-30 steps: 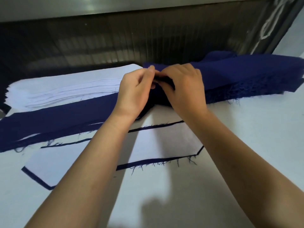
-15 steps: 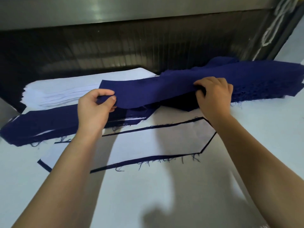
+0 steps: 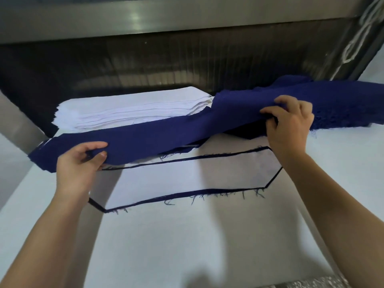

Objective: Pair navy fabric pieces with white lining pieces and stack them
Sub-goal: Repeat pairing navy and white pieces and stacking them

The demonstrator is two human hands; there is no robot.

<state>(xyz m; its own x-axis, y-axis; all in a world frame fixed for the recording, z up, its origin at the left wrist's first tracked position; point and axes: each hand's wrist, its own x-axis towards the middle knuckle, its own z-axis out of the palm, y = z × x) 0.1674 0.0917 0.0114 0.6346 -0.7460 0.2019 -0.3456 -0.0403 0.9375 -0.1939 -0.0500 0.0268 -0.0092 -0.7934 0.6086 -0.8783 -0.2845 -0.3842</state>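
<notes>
We held one long navy fabric piece [image 3: 166, 134] spread between both hands, raised a little over the white table [image 3: 187, 246]. Our left hand [image 3: 81, 163] pinched its near edge close to the left end, thumb on top and fingers curled underneath. Our right hand [image 3: 291, 123] gripped the cloth farther right, fingers bent over a bunched fold. Beyond that hand the piece ran into the heap of navy pieces [image 3: 342, 104] at the right rear, and we could not tell where one ended and the other began. The stack of white lining pieces [image 3: 128, 109] sat at the back left, just behind the held cloth, its layered edges facing us. Under the raised piece, a white lining piece [image 3: 187, 173] lay flat on a navy piece [image 3: 207, 193], which showed only as a thin, frayed dark border. A grey metal rail [image 3: 145, 17] crossed the top, and a white cord [image 3: 353, 42] hung at the upper right.
</notes>
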